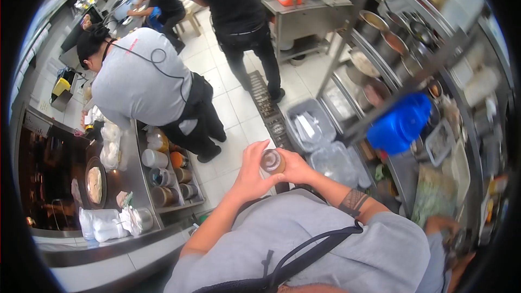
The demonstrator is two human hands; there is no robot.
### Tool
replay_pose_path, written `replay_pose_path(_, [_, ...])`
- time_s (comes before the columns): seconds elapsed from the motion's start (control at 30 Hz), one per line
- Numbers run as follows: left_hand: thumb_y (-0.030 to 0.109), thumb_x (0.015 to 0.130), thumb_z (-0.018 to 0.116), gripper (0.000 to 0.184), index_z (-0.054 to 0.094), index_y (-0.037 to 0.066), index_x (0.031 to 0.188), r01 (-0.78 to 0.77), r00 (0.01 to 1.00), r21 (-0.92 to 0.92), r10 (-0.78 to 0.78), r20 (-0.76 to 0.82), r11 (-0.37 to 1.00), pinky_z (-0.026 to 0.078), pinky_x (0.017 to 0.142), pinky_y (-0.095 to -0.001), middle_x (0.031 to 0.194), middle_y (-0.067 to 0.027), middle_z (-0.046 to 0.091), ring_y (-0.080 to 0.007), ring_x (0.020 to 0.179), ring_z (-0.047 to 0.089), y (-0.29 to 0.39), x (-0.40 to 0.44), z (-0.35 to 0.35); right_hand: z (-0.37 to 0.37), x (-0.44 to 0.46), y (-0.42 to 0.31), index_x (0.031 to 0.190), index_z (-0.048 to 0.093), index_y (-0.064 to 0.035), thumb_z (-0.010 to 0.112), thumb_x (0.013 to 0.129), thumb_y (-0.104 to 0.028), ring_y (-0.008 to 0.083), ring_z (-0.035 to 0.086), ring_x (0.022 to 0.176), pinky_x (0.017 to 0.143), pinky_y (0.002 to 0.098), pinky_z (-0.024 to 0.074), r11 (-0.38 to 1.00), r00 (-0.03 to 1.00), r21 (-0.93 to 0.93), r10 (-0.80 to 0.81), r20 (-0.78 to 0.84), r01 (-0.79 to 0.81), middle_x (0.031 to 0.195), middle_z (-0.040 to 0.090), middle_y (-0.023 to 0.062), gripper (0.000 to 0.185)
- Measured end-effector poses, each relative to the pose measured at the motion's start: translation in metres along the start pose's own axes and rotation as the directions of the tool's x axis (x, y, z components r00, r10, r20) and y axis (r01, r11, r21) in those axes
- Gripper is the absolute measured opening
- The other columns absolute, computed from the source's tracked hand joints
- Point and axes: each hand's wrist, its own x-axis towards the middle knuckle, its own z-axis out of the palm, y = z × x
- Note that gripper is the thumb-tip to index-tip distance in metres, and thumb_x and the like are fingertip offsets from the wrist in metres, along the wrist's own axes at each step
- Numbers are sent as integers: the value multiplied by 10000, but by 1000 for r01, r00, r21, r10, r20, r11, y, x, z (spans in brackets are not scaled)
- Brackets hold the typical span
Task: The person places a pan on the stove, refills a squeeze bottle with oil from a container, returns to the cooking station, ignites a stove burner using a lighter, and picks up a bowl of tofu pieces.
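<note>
Both hands are in front of my chest, around a small clear round container (272, 161) with brownish contents, seen from above. My right hand (297, 167) wraps its fingers about the container's right side. From the left, my left hand (251, 171) holds it too, thumb along the near side and fingers reaching past the far side. The fingertips on the underside are hidden.
A co-worker in grey (146, 76) leans over the left counter, above shelves of jars (168, 173). Another person in black (239, 11) stands ahead beside a floor drain grate (266, 103). Plastic bins (310, 125), a blue tub (400, 123) and a pot rack (374, 49) fill the right.
</note>
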Motion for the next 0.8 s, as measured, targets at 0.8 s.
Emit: replay_pose_path(0.8, [247,838,839,968,294,73,1620,-61,989,-127,44,-138,990,358,1199,-496,1605,-186,324,-403,1474,313,-290,484,-171,-182,613,24,1266,625,-49,896,723,-213,296,719,1118,964,404,558,997,973,28,-76,216,72,1226,727,140,629])
